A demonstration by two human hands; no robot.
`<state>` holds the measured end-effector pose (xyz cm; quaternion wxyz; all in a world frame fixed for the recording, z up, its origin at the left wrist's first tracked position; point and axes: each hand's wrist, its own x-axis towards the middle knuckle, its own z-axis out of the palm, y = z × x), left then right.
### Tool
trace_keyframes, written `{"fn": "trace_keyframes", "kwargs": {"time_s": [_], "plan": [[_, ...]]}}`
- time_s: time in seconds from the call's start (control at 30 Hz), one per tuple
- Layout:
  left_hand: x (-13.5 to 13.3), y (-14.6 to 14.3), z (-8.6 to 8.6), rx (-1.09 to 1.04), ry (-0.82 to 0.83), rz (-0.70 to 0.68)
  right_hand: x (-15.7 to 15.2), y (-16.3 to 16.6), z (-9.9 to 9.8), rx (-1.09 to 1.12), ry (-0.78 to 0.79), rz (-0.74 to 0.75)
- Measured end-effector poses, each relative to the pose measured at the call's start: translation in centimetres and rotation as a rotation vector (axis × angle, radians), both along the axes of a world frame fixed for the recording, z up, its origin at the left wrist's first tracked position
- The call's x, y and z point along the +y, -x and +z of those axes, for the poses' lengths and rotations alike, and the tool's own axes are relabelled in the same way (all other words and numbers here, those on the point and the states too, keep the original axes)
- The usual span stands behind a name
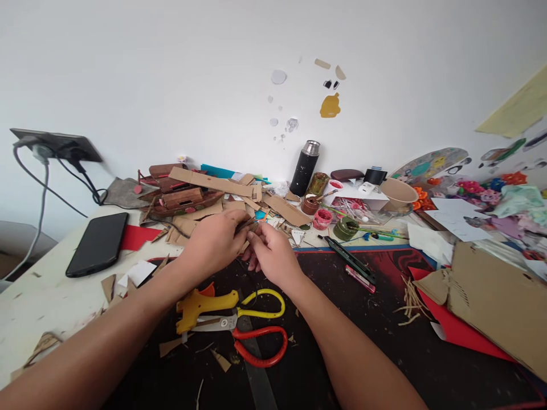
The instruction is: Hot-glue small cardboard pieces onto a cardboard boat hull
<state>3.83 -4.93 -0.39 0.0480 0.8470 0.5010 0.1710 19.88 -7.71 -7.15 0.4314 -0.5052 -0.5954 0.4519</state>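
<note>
My left hand (216,240) and my right hand (273,253) meet above the far edge of the dark mat (342,336). Fingers of both are closed in a pinch around something small, thin and brownish, mostly hidden by the fingertips. Below them lie scissors (260,346) with one yellow and one red handle. A yellow glue gun (207,304) rests against the scissors' blades. Under the scissors runs a metal ruler (258,381). Cardboard strips (213,183) and scraps are heaped just beyond my hands, beside a brown model boat (183,199).
A black phone (97,244) lies at the left. Behind stand a black thermos (305,168) and open paint jars, one red (322,220), one green (345,229). A green utility knife (348,257) lies right of my hands. Large cardboard (499,307) covers the right side.
</note>
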Motion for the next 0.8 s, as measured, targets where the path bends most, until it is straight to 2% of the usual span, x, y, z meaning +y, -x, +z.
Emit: {"fn": "trace_keyframes", "kwargs": {"time_s": [0.47, 0.8], "plan": [[-1.5, -0.3, 1.6, -0.026, -0.075, 0.031, -1.1, -0.1, 2.2, -0.024, -0.098, -0.029], [-2.7, 0.0, 2.4, -0.035, -0.213, -0.019, -2.1, -0.2, 2.6, -0.006, -0.224, -0.03]]}}
